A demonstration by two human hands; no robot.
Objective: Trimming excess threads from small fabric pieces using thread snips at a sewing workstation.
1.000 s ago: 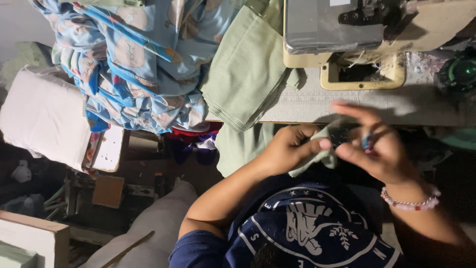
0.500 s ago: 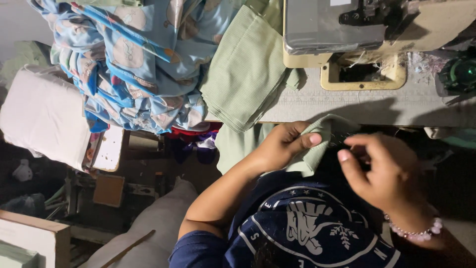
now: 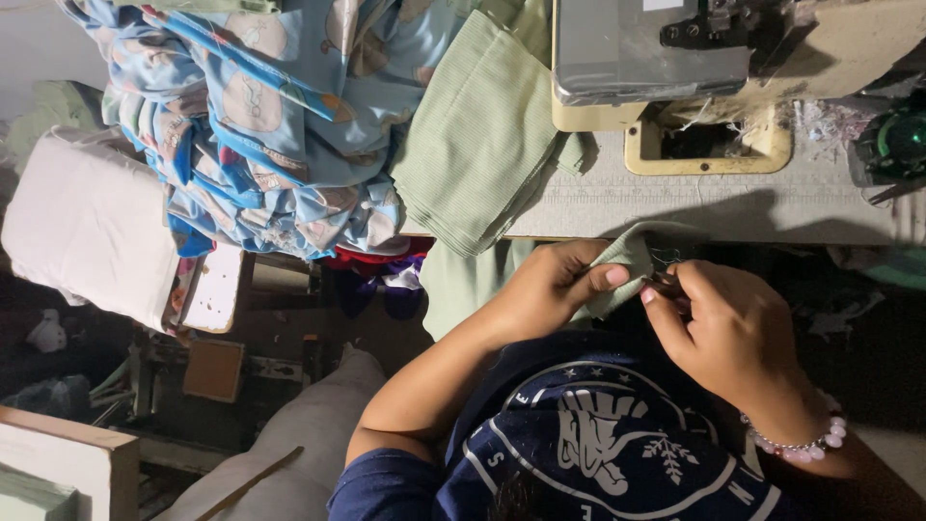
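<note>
Ribbed green fabric pinched in left hand, right hand fingertips closed on its edge.

You're in a sewing workshop, and it shows everywhere: an industrial sewing machine sits on the bench ahead of you, thread scraps around its base. Stacked green ribbed fabric lies beside it, a heap of blue printed cloth spills over, and a white bundle waits at the side.
</note>
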